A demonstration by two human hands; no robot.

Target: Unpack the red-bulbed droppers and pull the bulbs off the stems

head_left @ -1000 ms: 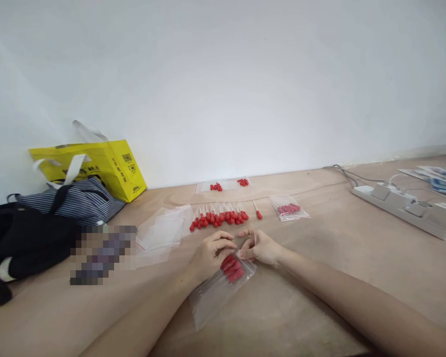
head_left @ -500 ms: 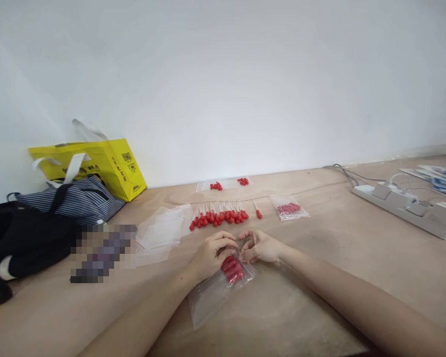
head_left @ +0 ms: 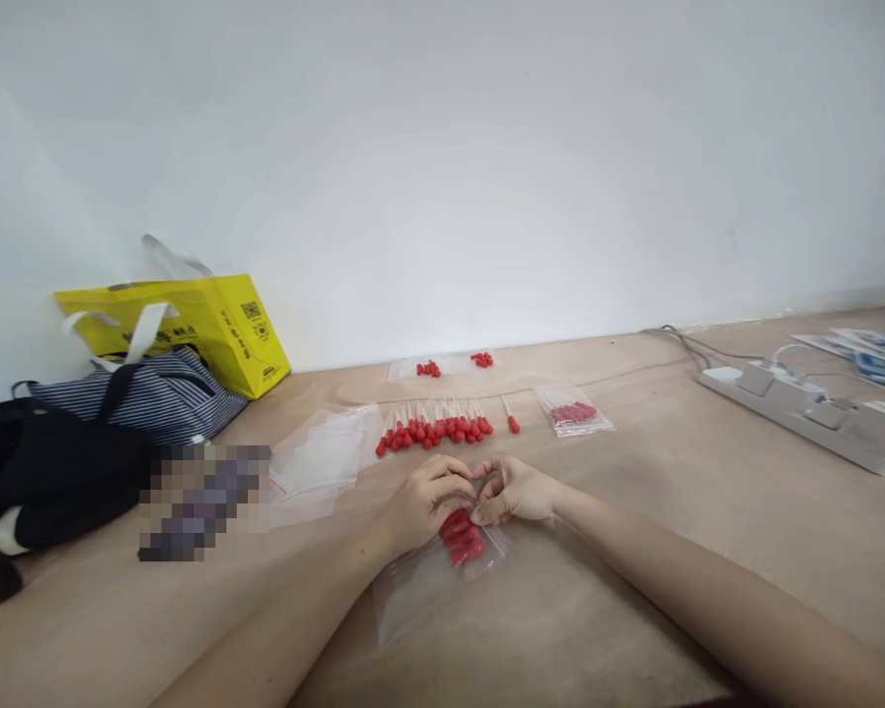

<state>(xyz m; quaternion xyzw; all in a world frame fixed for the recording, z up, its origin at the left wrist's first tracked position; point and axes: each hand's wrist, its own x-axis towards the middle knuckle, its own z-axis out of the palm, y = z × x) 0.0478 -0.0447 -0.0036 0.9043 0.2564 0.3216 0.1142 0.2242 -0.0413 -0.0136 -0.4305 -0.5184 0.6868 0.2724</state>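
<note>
A clear zip bag (head_left: 413, 600) lies tilted on the table in front of me, with several red-bulbed droppers (head_left: 463, 539) bunched inside. My left hand (head_left: 429, 501) curls over the bag's far part, fingers closed on it. Opposite, my right hand (head_left: 514, 489) pinches the bag's edge between thumb and bent fingers, its fingertips touching those of my left hand. The droppers' stems are hidden under my hands. Just beyond lies a row of loose droppers (head_left: 435, 429), white stems pointing away. A single dropper (head_left: 514, 423) rests apart to their right.
Right of the row sits a packed bag of droppers (head_left: 575, 413). Flat clear bags (head_left: 317, 457) are stacked left. Farther back, loose red bulbs (head_left: 429, 370) lie on plastic. A yellow bag (head_left: 243, 334), striped bag (head_left: 147, 398) and black bag (head_left: 51, 472) stand left; a power strip (head_left: 774, 403) lies right.
My right thumb has moved down and inward against the bag's edge. The bag's near corner has shifted slightly; the other things have stayed put.
</note>
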